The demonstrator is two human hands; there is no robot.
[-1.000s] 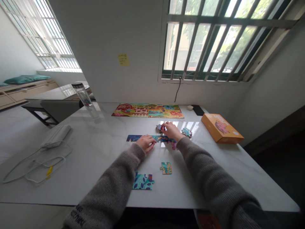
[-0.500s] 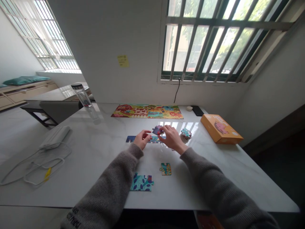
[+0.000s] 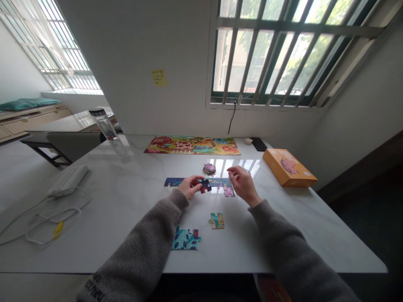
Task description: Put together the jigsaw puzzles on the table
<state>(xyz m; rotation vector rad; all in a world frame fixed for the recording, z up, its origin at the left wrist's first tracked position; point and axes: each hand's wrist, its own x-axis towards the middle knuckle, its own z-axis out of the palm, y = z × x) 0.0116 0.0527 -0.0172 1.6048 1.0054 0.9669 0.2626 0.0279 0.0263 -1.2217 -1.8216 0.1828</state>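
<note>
My left hand [image 3: 190, 186] pinches a dark puzzle piece [image 3: 205, 186] with a bit of red on it, just over the blue puzzle strip [image 3: 171, 182]. Nothing shows between the fingers of my right hand [image 3: 242, 183], which hovers at the strip's right end with thumb and fingertips apart. A pink puzzle piece [image 3: 229, 191] sits below the strip there. Behind the strip lies a small stack of puzzle pieces [image 3: 209, 168]. Closer to me are a teal and orange piece [image 3: 217, 220] and a joined teal leaf section [image 3: 186, 239]. Another pile is mostly hidden by my right hand.
An assembled farm-animal puzzle [image 3: 192, 145] lies along the wall. To the right stand an orange box [image 3: 289, 167] and a black phone [image 3: 259, 144]. On the left are a glass bottle [image 3: 105, 126], a white device [image 3: 69, 180] and its looped cable [image 3: 53, 239].
The dark piece has passed from my right hand to my left. My right hand has moved right and opened, uncovering the small stack and the pink piece. The view has shifted slightly.
</note>
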